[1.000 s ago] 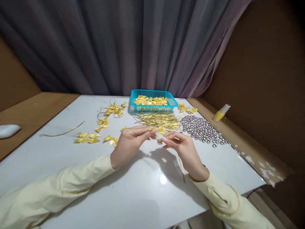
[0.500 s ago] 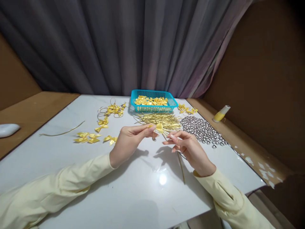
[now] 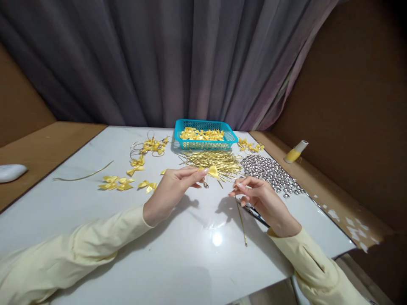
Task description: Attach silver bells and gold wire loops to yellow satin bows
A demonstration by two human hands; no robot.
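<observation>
My left hand (image 3: 182, 182) is closed, pinching a yellow satin ribbon bow (image 3: 213, 171) between thumb and fingertips. A small silver bell (image 3: 205, 185) dangles just beneath the bow. To the right, my right hand (image 3: 259, 199) has thumb and index finger pressed together; whatever they hold, if anything, is too small to make out. Below those fingertips a gold twist tie (image 3: 241, 224) stretches toward me, and a dark slender tool (image 3: 256, 214) is partly covered by the right hand. Several loose bows (image 3: 110, 183) lie left of my left hand.
A blue basket (image 3: 206, 145) of yellow bows stands at the back. In front of it is a heap of gold twist ties (image 3: 213, 160), with a pile of silver bells (image 3: 270, 171) to the right. Assembled bows (image 3: 153, 146) lie left; a yellow-wrapped cone (image 3: 295, 151) lies on the right ledge.
My right hand has moved right, away from the bow, uncovering more of the twist tie and the dark tool. The left hand still pinches the bow and has shifted slightly left.
</observation>
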